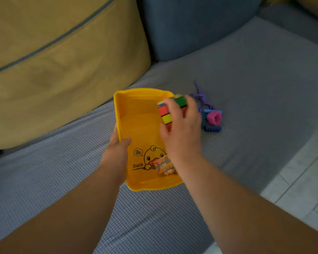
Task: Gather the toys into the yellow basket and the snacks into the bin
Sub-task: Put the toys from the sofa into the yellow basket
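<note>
The yellow basket with a duck drawing lies on the grey sofa seat. My left hand grips its left rim, thumb inside. My right hand holds a colourful puzzle cube over the basket's right side. A small patterned toy block lies in the basket's near right corner, partly hidden by my right wrist. To the right of the basket lie a purple dinosaur, a pink toy piece and blue building bricks.
A tan cushion stands at the back left and a blue cushion behind the basket. Pale floor tiles show past the sofa's right edge.
</note>
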### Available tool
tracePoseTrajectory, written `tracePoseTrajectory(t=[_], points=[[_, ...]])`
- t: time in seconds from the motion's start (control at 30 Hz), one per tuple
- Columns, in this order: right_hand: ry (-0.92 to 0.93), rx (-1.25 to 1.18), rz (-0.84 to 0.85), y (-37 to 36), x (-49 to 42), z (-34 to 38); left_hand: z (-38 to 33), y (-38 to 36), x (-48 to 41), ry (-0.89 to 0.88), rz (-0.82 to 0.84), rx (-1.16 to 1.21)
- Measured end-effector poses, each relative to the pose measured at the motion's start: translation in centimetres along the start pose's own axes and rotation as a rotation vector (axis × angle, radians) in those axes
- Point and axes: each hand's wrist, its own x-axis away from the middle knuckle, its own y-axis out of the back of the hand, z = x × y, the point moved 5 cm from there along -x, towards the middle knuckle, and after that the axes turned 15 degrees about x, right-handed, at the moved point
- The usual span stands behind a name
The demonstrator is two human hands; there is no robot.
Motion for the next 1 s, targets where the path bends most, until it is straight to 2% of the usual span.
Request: tracePoseTrajectory(t=[0.07, 0.17, 0.23, 0.43, 0.57, 0.7, 0.87, 1.0], points=[[0.035, -0.078, 0.192, -1.3, 1.9, 2.3, 0.0, -0.4, 0.3, -0.004, 0.013, 0.027], [-0.065, -0.113, 0.591, -5.4, 4.9, 3.9, 0.0, -0.6, 0.2, -0.008, 0.026, 0.044], [-0.07, -0.057, 0.727, -7.4, 6.2, 4.2, 0.3, -0.1, -0.2, 0.004, 0.005, 0.029], [-0.043, 0.046, 0.828, -9.5, 7.4, 3.7, 1.1, 1.2, -0.8, 0.002, 0.038, 0.025], [-0.022, 0.073, 0.906, -9.8, 7.7, 3.8, 1.3, 2.1, -0.7, 0.022, -0.012, -0.016], [0.008, 0.113, 0.906, -9.7, 7.7, 4.2, 1.3, 2.5, -0.6, 0.034, -0.046, -0.072], [0.096, 0.225, 0.816, -8.6, 6.2, 4.4, 0.7, 2.2, -1.2, 0.05, -0.048, -0.127], [0.046, 0.029, 0.422, -5.7, 1.2, 3.3, 0.6, 2.5, -1.3, 0.087, -0.116, -0.104]])
